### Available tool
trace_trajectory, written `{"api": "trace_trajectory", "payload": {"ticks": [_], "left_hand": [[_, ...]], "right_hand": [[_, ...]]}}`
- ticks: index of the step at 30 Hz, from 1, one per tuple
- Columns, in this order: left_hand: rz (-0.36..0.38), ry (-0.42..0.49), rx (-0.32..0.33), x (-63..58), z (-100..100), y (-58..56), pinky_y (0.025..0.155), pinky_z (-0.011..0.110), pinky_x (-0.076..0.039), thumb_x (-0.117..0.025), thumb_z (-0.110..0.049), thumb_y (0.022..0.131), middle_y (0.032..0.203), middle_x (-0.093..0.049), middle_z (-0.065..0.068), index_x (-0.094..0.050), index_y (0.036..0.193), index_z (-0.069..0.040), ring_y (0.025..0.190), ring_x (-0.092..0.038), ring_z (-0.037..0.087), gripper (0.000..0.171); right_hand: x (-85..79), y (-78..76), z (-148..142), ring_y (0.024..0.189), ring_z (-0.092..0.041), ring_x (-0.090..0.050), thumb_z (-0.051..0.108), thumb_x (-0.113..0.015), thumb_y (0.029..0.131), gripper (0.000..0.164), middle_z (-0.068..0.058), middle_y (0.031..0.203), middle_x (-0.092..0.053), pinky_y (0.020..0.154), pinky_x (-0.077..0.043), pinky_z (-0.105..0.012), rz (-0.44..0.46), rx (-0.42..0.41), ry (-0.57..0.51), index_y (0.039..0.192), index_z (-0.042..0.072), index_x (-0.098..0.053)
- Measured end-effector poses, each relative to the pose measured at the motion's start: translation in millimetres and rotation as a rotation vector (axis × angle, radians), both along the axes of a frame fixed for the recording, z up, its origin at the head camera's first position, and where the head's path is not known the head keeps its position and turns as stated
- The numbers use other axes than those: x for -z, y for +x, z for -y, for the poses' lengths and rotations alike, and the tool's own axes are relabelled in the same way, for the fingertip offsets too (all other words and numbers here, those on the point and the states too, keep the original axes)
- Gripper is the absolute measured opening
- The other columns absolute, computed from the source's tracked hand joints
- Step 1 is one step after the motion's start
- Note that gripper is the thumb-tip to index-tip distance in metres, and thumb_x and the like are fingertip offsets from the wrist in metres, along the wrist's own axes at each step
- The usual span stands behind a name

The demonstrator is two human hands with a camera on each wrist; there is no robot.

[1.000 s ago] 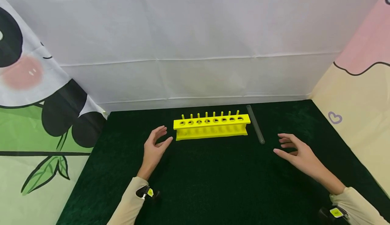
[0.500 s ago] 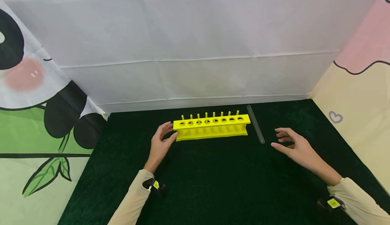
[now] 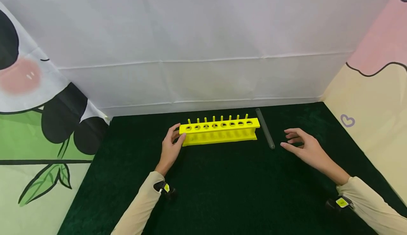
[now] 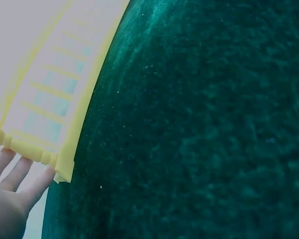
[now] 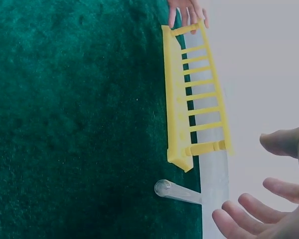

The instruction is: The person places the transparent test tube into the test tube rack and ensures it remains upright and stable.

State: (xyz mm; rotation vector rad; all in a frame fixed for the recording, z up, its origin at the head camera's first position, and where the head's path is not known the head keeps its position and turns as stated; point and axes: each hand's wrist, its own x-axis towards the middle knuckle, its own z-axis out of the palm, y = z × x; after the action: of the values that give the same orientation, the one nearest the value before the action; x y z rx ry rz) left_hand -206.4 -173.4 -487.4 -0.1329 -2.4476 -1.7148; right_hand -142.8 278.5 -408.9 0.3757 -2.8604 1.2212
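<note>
A yellow test tube rack [image 3: 219, 132] stands on the dark green cloth, its row of holes holding no tubes and its pegs along the back. My left hand [image 3: 171, 149] holds the rack's left end, thumb at the front corner and fingers round the end. In the left wrist view, the fingertips of the left hand [image 4: 12, 196] meet the end of the rack [image 4: 27, 147]. Just right of the rack lies a clear test tube [image 3: 265, 129] on the cloth. Beyond it, my right hand [image 3: 306, 148] hovers with loosely bent fingers and nothing in them.
The green cloth [image 3: 222, 192] covers the table up to a white hanging sheet [image 3: 206, 44] behind. Printed cloths hang at the sides, a panda one [image 3: 28, 129] on the left and a pink and cream one [image 3: 375, 97] on the right.
My left hand has moved right and forward, from beside the rack to its left end. My right hand has drifted a little forward and left, closer to the tube. Rack and tube stay put.
</note>
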Motion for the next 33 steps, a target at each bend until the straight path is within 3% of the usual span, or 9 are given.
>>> {"api": "trace_trajectory", "payload": {"ticks": [7, 16, 33], "left_hand": [[-0.005, -0.006, -0.022, -4.1, 0.3, -3.8, 0.1, 0.047, -0.041, -0.057, -0.038, 0.094, 0.13, -0.053, 0.009, -0.043, 0.136, -0.026, 0.117, -0.052, 0.021, 0.045], [0.052, 0.029, -0.003, -7.7, 2.2, -4.5, 0.088, 0.042, -0.052, -0.059, -0.036, 0.093, 0.126, -0.056, 0.01, -0.044, 0.135, -0.025, 0.112, -0.055, 0.024, 0.046], [0.065, 0.069, -0.001, -4.0, 4.2, -8.1, 0.085, 0.037, -0.054, -0.063, -0.036, 0.09, 0.122, -0.059, 0.008, -0.048, 0.13, -0.027, 0.108, -0.058, 0.026, 0.044]], "right_hand": [[-0.2, -6.0, -1.0, 0.104, -0.035, -0.057, 0.028, -0.06, 0.094, 0.048, -0.021, 0.12, -0.053, 0.077, -0.049, -0.027, 0.029, 0.012, 0.005, 0.132, 0.004, -0.044], [1.0, -13.7, 2.2, 0.105, -0.036, -0.056, 0.031, -0.058, 0.095, 0.049, -0.022, 0.121, -0.052, 0.081, -0.05, -0.047, 0.058, 0.018, -0.007, 0.132, 0.003, -0.044], [13.5, -32.9, 15.3, 0.104, -0.038, -0.056, 0.034, -0.058, 0.094, 0.051, -0.024, 0.121, -0.052, 0.082, -0.051, -0.05, 0.087, 0.04, -0.013, 0.131, 0.002, -0.044]]}}
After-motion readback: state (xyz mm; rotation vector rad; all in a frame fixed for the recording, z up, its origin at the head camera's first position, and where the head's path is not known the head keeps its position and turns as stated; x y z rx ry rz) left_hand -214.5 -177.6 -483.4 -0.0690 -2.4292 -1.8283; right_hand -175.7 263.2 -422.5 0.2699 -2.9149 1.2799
